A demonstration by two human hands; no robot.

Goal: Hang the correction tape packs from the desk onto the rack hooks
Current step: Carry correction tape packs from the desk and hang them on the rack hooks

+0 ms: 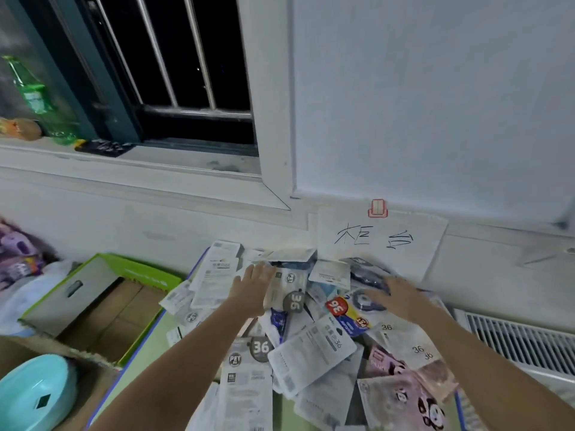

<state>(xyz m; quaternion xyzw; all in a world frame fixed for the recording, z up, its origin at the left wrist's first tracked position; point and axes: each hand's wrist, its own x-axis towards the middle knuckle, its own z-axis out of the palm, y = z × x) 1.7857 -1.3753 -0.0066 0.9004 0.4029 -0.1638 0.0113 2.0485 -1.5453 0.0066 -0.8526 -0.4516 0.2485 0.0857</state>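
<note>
A heap of correction tape packs (311, 346) covers the green desk (146, 365) against the wall; most are white cards, some pink with pandas (401, 396), one blue and yellow (354, 318). My left hand (253, 289) lies over the far left of the heap with its fingers stretched flat on white packs. My right hand (395, 295) reaches over the far right of the heap, fingers extended onto a dark-printed pack. Neither hand grips a pack. No rack or hooks are in view.
An open green-edged cardboard box (102, 306) stands left of the desk, with a teal tub (34, 393) in another box in front of it. A handwritten paper sign (379, 241) hangs on the wall behind the heap. A radiator grille (522, 340) is at the right. A green bottle (34, 94) stands on the windowsill.
</note>
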